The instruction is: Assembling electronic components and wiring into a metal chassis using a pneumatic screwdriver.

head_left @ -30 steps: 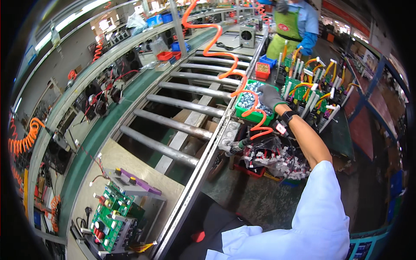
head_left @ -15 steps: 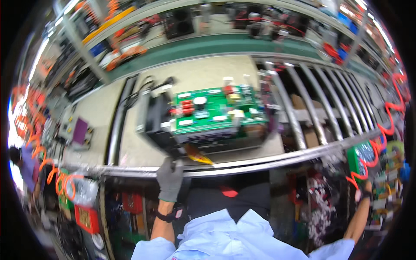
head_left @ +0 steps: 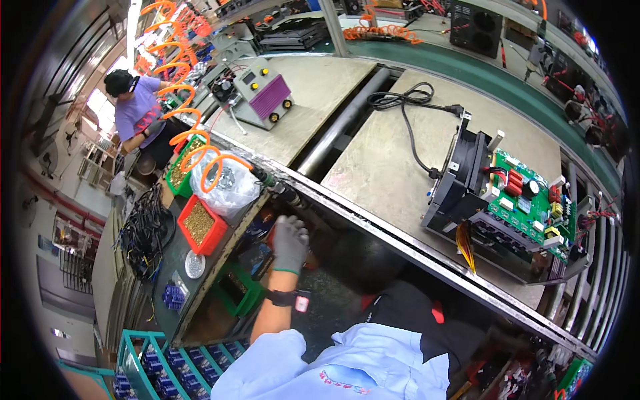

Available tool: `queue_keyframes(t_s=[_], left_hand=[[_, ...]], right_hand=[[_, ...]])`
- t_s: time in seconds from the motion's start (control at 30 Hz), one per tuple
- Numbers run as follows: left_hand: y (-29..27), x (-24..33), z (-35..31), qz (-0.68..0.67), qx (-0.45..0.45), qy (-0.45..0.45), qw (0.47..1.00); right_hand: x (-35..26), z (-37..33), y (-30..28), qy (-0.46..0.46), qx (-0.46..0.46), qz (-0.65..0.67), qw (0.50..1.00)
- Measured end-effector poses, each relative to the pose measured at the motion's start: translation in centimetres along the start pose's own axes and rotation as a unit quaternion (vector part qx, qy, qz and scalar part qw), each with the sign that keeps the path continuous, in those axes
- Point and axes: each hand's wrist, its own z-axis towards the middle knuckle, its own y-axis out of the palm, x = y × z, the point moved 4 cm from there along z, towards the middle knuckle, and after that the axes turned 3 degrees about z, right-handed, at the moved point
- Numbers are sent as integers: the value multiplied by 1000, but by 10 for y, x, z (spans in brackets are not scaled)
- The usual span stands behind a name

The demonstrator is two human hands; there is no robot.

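Hovering just short of the dark driver (head_left: 285,191) on its orange hose (head_left: 175,87), the left hand (head_left: 291,245) has loosely spread, bent fingers.

Looks like matt, close-knit cloth on the gloved left hand (head_left: 291,245) and softly creased, woven cloth on the light-blue shirt (head_left: 300,363). Seems dull and dark on the hose-end tool (head_left: 285,193). Gleams as smooth bare metal on the roller (head_left: 340,123), turns scuffed and worn on the bench rail (head_left: 400,248). Appears flat and matt on the beige boards (head_left: 387,147). Shows a glossy finish on the green circuit board (head_left: 523,220), matt on the black casing (head_left: 470,157). Shines as slick plastic on the orange hose (head_left: 208,137), smooth on the red bin (head_left: 213,245), crinkled and see-through on the bag (head_left: 227,190). Glints brassy on the small fasteners (head_left: 200,225)
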Motion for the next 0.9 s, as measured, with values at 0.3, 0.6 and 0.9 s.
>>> queue_keyframes(t_s=[0.3, 0.6, 0.9], left_hand=[[2, 59, 113, 254, -145, 240, 926], [17, 55, 132, -300, -91, -247, 917], [-1, 8, 5, -227, -223, -350, 881]], right_hand=[[-152, -43, 82, -189, -81, 62, 977], [-159, -36, 130, -129, -171, 135, 967], [-131, -43, 113, -12, -136, 280, 950]])
